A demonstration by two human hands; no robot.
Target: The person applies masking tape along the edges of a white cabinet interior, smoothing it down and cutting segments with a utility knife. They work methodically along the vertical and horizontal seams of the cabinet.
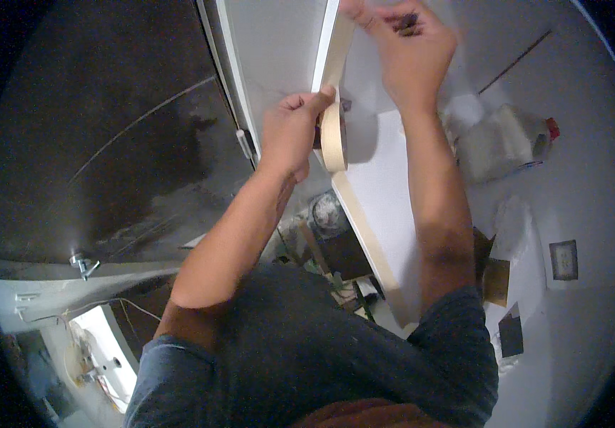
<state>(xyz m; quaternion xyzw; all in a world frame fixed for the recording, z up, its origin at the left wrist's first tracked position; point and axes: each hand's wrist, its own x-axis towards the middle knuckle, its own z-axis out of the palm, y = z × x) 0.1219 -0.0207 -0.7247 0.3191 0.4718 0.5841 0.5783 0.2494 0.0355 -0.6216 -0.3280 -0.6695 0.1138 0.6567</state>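
My left hand [289,131] pinches a roll of masking tape [332,136] between thumb and fingers, next to the edge of a white panel frame. From the roll a cream strip of tape [337,56] runs upward along the white edge. My right hand [420,45], blurred, is at the top of the view with its fingertips by the upper part of that strip; its exact hold is unclear. Below the roll, another length of masking tape [363,224] runs down the border of a white board [385,182].
A clear plastic jug with a red cap [505,142] stands to the right. A dirty round container [329,211] and clutter lie below the board. A white washbasin [107,353] is at lower left, with a metal tap [84,265] on the dark wall above.
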